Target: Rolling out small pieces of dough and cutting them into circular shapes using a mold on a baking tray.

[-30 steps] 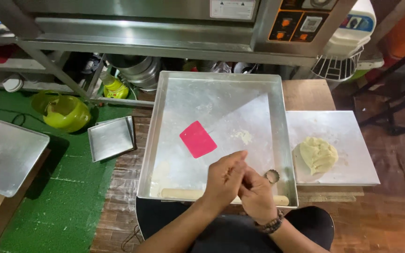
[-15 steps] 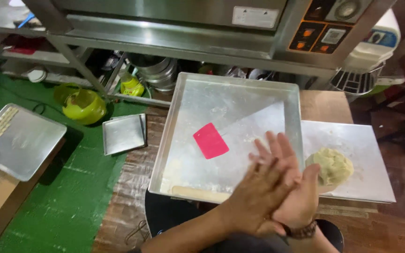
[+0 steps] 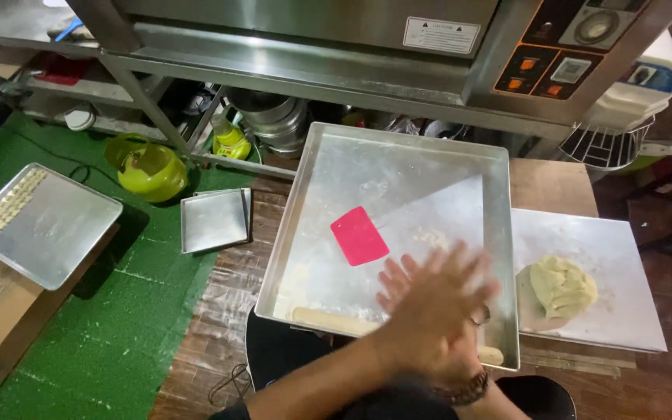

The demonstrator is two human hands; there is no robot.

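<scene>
1. Head view, far left: a flat metal tray [image 3: 44,222] rests on a wooden stand over the green mat [image 3: 79,334], with small pale pieces lined along its left edge.
2. Next, a yellow-green lidded pot [image 3: 148,169] sits on the mat, and a small square pan [image 3: 215,220] lies just beside the wooden table.
3. At the centre, the big metal baking tray [image 3: 336,167] holds a pink scraper [image 3: 358,236] lying flat, and a wooden rolling pin [image 3: 328,320] lies along its near wall.
4. My left hand [image 3: 429,311] and right hand [image 3: 418,272] are pressed palm to palm above the tray's near right corner, fingers spread; they are blurred, and I cannot tell if anything is between them.
5. To the right, a pale dough lump [image 3: 560,285] sits on a flat metal board [image 3: 608,257], well apart from my hands.
</scene>
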